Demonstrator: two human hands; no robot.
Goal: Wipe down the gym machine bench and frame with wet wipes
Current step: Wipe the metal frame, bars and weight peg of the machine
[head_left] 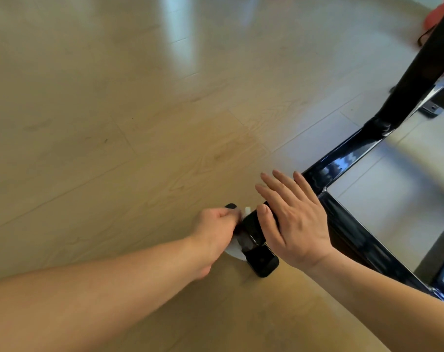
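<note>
On my feed the left grip (215,228), a bare hand, has its fingers curled around a white wet wipe (234,251) and presses it against the side of the short black floor bar (262,262) at the near end of the gym machine frame (355,237). Part of the wipe bunches out under the palm and a small white corner shows above the knuckles. The right grip (297,224) holds nothing: its fingers are straight and spread, the palm lying flat on top of that same bar, just beside the left one. The glossy black frame runs off to the right along the wooden floor (114,123), and a black upright (419,72) rises from it toward the top right corner. Something red (439,19) lies beyond it, too blurred for me to tell what it is.
</note>
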